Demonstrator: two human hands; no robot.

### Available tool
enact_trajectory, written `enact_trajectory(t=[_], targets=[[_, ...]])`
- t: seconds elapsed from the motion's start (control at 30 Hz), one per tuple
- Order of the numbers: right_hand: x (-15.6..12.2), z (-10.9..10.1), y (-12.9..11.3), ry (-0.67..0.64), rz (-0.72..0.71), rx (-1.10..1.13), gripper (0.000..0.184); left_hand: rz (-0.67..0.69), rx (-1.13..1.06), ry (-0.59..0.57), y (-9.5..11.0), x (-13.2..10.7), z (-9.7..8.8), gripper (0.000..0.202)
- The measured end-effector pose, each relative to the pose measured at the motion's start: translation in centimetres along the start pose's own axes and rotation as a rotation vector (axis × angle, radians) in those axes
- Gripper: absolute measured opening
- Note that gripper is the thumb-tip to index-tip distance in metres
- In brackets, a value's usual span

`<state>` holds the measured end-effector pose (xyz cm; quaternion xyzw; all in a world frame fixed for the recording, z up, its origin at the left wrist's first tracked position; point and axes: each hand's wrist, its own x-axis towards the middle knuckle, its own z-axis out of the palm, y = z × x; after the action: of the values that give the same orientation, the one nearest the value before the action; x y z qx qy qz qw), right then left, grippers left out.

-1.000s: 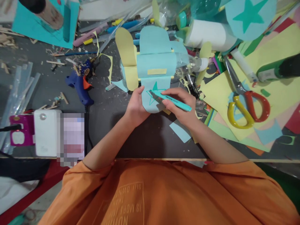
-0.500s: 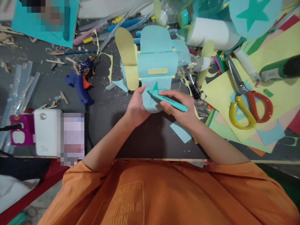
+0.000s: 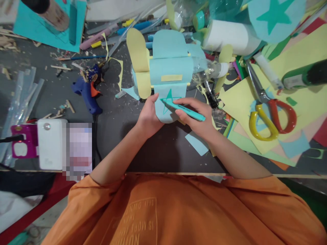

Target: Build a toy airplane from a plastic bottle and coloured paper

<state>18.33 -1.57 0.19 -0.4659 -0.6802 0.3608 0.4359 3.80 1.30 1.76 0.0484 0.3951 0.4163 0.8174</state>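
A model plane (image 3: 170,69) made of a plastic bottle and light-blue and yellow paper lies at the middle of the table. My left hand (image 3: 150,114) grips the near wing's edge, thumb on top and fingers hidden below. In my right hand (image 3: 198,114) is a teal marker (image 3: 189,110), its tip on the left side of a star outline (image 3: 168,102) drawn on that wing. The star's top point is filled in teal; the rest shows mostly as lines. Beneath my right wrist lies a light-blue paper scrap (image 3: 197,143).
To the left are a blue glue gun (image 3: 88,93), clear glue sticks (image 3: 21,102), a white power bank (image 3: 51,144) and a blurred-out phone (image 3: 80,146). Scissors (image 3: 264,102) rest on coloured paper (image 3: 240,93) at right, near a green bottle (image 3: 306,75). Another star-marked wing (image 3: 258,30) stands behind.
Both hands, the marker and the plane stay almost exactly in place. The head view has shifted very slightly. No grip has changed.
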Motion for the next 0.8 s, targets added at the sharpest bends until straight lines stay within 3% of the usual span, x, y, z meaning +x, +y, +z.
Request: enact_trajectory(t=[0.37,0.8], targets=[[-0.09,-0.13,-0.07,0.014,-0.009,-0.044,0.018,-0.033,-0.090,0.012,-0.03,0.07,-0.11,0.041],[-0.10,-0.14,-0.10,0.030,-0.019,-0.038,0.017,-0.010,-0.016,-0.011,-0.02,0.07,-0.07,0.046]])
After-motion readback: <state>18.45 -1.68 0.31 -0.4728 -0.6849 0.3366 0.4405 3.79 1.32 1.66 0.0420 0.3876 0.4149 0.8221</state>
